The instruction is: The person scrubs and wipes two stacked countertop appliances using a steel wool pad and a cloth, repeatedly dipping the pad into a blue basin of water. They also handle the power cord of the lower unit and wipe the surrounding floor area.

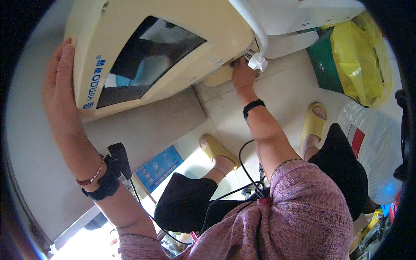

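A large cream plastic appliance (227, 29) with a dark see-through window (152, 58) stands at a slant before me. My left hand (61, 71) lies with straight fingers along its left side. On the other side, my right hand (244, 76) reaches to the appliance's lower right edge, its fingertips partly hidden. Whether those fingers grip anything is unclear. Just above and right of that hand hangs a white plug (258, 61) with metal prongs, on a thick white cord. A black strap circles each forearm or wrist; a beaded bracelet is on the left.
A green box (321, 60) with a yellow plastic bag (357, 61) stands at the upper right, above a clear plastic bag (377, 156) of things. A blue printed sheet (159, 169) lies lower left of centre. My slippered feet are on the tiled floor, near black cables (242, 156).
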Available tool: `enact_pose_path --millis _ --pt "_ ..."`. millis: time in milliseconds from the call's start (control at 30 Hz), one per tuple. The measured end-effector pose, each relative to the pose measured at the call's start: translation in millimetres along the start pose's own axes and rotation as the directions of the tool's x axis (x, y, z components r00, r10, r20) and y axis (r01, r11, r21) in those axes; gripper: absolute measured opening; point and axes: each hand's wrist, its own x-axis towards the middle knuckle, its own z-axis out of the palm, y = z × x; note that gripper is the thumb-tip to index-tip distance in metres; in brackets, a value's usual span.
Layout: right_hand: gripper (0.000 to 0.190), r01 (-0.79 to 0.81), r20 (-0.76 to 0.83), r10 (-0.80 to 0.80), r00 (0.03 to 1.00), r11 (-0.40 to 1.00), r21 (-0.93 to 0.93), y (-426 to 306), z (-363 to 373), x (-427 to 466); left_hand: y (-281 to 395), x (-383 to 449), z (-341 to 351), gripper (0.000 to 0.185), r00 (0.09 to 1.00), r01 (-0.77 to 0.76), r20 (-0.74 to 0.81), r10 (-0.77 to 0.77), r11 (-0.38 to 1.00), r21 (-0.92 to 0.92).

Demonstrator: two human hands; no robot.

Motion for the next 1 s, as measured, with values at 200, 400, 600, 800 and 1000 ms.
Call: enact_pose_path --millis 200,400,600,800,1000 --pt "0.037 0.455 0.378 -0.375 0.846 0.878 -0.147 -74.5 25.9 -53.5 5.1 -2.9 2.5 0.056 1.000 0.028 0.003 -0.028 0.995 -0.100" --pt "0.034 0.548 0.560 -0.470 0.682 0.836 0.034 -27.2 -4.5 -16.6 -2.7 -2.3 -1.4 0.047 1.000 0.011 -0.001 -0.011 0.995 -0.102" --pt "0.029 0.031 0.077 -0.020 0.997 0.990 -0.139 31.0 -64.2 35.2 -13.0 0.7 -1.0 0.046 0.981 -0.192 0.039 0.190 0.979 0.067" --pt "0.030 0.272 0.224 -0.238 0.945 0.953 -0.136 -36.5 7.5 -26.1 -21.7 -1.2 -0.4 0.042 0.980 -0.197 0.054 0.193 0.976 0.094" --pt "0.026 0.536 0.464 -0.468 0.752 0.844 -0.017 -80.7 20.8 -56.5 -19.3 2.4 -20.0 0.042 0.888 -0.459 0.136 0.438 0.848 0.265"
